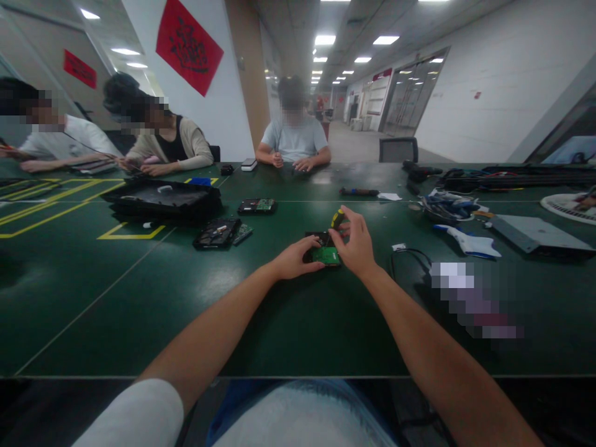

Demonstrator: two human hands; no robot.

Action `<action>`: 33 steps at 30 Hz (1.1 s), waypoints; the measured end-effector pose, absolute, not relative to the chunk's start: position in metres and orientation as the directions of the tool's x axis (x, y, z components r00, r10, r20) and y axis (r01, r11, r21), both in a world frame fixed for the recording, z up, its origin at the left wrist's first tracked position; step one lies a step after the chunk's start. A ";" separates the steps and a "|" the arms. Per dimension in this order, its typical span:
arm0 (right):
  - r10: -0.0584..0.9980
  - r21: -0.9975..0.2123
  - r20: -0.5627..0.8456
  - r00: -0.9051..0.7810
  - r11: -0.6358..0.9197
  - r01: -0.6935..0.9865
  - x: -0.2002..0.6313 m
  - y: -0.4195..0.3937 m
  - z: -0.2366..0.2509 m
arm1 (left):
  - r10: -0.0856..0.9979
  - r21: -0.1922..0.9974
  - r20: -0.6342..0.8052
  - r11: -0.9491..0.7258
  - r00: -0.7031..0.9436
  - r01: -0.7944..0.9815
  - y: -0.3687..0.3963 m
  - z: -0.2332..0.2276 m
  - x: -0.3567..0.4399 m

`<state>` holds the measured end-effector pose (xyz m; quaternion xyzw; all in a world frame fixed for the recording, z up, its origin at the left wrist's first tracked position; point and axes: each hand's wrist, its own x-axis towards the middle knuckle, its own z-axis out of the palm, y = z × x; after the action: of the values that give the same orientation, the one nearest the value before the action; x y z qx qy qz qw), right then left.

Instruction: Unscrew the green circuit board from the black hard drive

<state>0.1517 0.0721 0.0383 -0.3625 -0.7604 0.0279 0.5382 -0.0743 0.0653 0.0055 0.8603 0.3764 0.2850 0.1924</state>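
Note:
A hard drive with a green circuit board lies on the green table in front of me. My left hand grips it from the left, thumb along the near edge and fingers over the far side. In my right hand is a short yellow and black screwdriver, pinched by the handle and held upright over the drive. Its tip is hidden by the fingers, so I cannot tell whether it sits in a screw.
Left of my hands are a black drive casing, a loose circuit board, another hard drive and a large black tray. To the right lie a blue-white plastic piece, a metal box and cables. A person sits opposite.

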 end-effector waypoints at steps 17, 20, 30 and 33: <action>0.566 -0.395 0.800 -0.202 0.748 0.533 0.151 0.071 0.041 | 0.751 0.519 0.342 -0.652 0.565 0.552 0.067 0.003 -0.075; 0.570 -0.404 0.801 -0.182 0.739 0.539 0.151 0.071 0.041 | 0.749 0.517 0.347 -0.655 0.564 0.551 0.067 0.004 -0.075; 0.574 -0.410 0.797 -0.185 0.740 0.533 0.151 0.070 0.042 | 0.758 0.539 0.342 -0.642 0.555 0.545 0.067 0.002 -0.076; 0.566 -0.403 0.802 -0.188 0.746 0.530 0.151 0.070 0.042 | 0.751 0.534 0.348 -0.650 0.561 0.540 0.067 0.003 -0.076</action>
<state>0.1514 0.0705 0.0420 -0.3557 -0.7704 0.0174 0.5289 -0.0759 0.0667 0.0030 0.8634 0.3739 0.2824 0.1872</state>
